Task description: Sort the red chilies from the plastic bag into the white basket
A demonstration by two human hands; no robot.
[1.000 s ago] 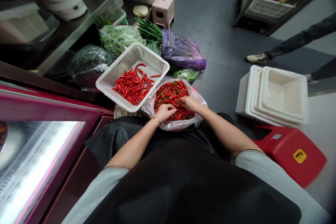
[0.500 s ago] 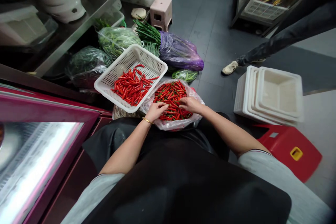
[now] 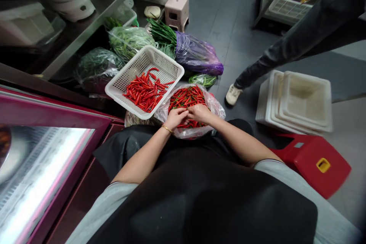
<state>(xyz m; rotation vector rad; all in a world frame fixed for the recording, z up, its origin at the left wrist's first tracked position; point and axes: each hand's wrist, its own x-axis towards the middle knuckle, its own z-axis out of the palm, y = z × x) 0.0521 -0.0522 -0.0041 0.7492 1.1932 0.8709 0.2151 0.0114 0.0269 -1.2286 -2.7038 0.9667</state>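
Over a clear plastic bag (image 3: 215, 108) full of red chilies (image 3: 187, 97) with green stems, my two hands meet fingertip to fingertip. My left hand (image 3: 175, 118), with a gold bangle at its wrist, is closed in a pinch. Curled fingers close my right hand (image 3: 200, 113) against it. A chili seems to be pinched between them, mostly covered by the fingers. Touching the bag on its left, a white perforated basket (image 3: 116, 88), tilted in view, holds a heap of stemless red chilies (image 3: 145, 91).
Beyond the basket lie bagged greens (image 3: 130, 40) and long green stalks in a purple bag (image 3: 197, 55). A pink stool (image 3: 177, 7) stands behind. To the right are stacked white tubs (image 3: 307, 99), a red plastic item (image 3: 317, 160), and another person's leg (image 3: 263, 65). A lit cabinet (image 3: 48, 167) is at left.
My hands have come together over the bag, the right one moving left and the left one slightly right. The other person's leg and shoe have come nearer the bag.
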